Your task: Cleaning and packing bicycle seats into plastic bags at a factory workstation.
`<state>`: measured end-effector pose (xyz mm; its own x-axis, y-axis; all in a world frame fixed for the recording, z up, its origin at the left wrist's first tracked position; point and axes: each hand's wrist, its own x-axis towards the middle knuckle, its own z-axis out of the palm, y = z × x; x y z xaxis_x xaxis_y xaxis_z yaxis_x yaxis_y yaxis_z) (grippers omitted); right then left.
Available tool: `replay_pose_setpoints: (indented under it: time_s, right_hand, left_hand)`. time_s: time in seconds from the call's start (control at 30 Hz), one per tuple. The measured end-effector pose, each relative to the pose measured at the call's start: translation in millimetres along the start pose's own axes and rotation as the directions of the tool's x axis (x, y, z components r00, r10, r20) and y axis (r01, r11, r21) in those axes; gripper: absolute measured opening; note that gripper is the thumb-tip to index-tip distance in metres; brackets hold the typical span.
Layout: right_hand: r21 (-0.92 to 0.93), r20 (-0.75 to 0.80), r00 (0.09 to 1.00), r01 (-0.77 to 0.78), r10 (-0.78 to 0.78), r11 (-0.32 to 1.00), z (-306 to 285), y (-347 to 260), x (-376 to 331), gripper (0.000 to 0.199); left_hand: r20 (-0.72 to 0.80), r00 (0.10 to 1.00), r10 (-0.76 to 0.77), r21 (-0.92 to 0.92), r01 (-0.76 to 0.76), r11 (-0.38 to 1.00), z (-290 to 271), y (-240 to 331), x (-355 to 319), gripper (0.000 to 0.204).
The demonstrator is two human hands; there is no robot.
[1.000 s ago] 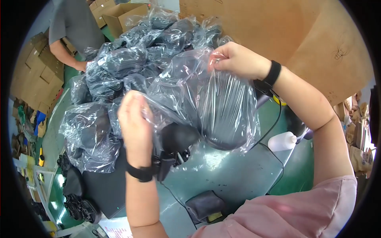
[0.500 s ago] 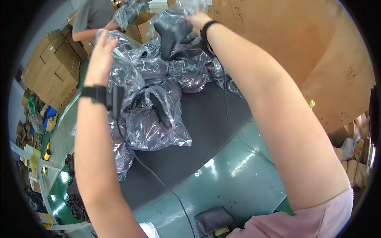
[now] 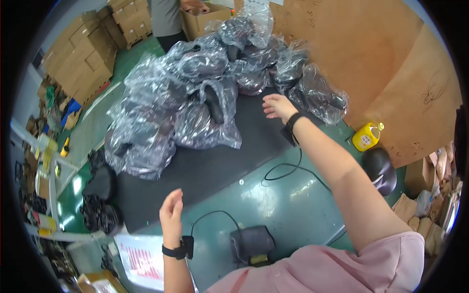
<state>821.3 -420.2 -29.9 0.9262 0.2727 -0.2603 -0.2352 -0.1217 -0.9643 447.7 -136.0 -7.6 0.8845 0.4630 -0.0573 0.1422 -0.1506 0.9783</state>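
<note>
A heap of clear plastic bags (image 3: 146, 122) with dark rounded items in them covers the far and left part of a black mat (image 3: 205, 168). My right hand (image 3: 279, 108) hangs over the mat just short of the heap, its fingers loosely curved and holding nothing. Over the near left edge of the mat is my left hand (image 3: 172, 212), empty too, with fingers slightly bent. The closest bag (image 3: 207, 117) shows a long black part inside, and another bag (image 3: 320, 95) lies at the far right. Both wrists wear black straps with cables.
A yellow bottle (image 3: 366, 137) and a smooth black rounded piece (image 3: 380, 171) stand right, by a brown board (image 3: 361, 53). A dark pouch (image 3: 251, 245) and a printed sheet (image 3: 139, 261) lie near me. Another person (image 3: 167, 22) stands beyond, by an open carton (image 3: 207, 19).
My right hand has let go of a bag on top of the heap and come back toward me. The left hand has dropped from the heap to the near edge. The view has shifted.
</note>
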Motion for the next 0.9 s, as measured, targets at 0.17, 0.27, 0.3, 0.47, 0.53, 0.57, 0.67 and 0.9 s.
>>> replay_pose_setpoints:
  time_s: [0.17,0.27,0.3,0.47,0.53,0.57,0.67,0.9]
  right_hand:
    - [0.293,0.207,0.976,-0.124,0.063,0.948,63,18,-167,0.018]
    - [0.342,0.487,0.874,-0.196,0.006,0.919,105,18,-290,0.017]
    - [0.297,0.598,0.801,-0.224,0.001,0.928,114,16,-327,0.017]
    - [-0.021,0.877,0.475,0.197,-0.076,0.980,120,-8,-433,0.020]
    - [-0.057,0.762,0.624,0.332,-0.174,0.942,117,5,-434,0.019]
    - [-0.167,0.702,0.697,0.359,-0.145,0.918,115,15,-428,0.019]
    - [-0.466,0.603,0.798,0.367,-0.015,0.805,100,105,-392,0.041]
    - [-0.707,0.637,0.763,0.636,-0.114,0.309,114,218,-408,0.051]
  left_hand:
    - [-0.145,0.950,-0.278,-0.108,0.264,0.958,-34,-52,-149,0.026]
    - [-0.213,0.899,-0.384,-0.208,0.342,0.916,-41,-56,-226,0.028]
    - [-0.185,0.905,-0.383,-0.228,0.340,0.913,-43,-57,-247,0.028]
    - [-0.157,0.903,-0.399,-0.234,0.359,0.904,-61,-62,-319,0.028]
    - [-0.195,0.913,-0.359,-0.202,0.320,0.925,-67,-57,-338,0.028]
    - [-0.223,0.915,-0.337,-0.172,0.304,0.937,-72,-45,-346,0.027]
    - [-0.315,0.911,-0.266,-0.136,0.234,0.963,-91,-6,-376,0.027]
    - [-0.648,0.738,-0.190,0.033,0.276,0.960,-153,54,-478,0.030]
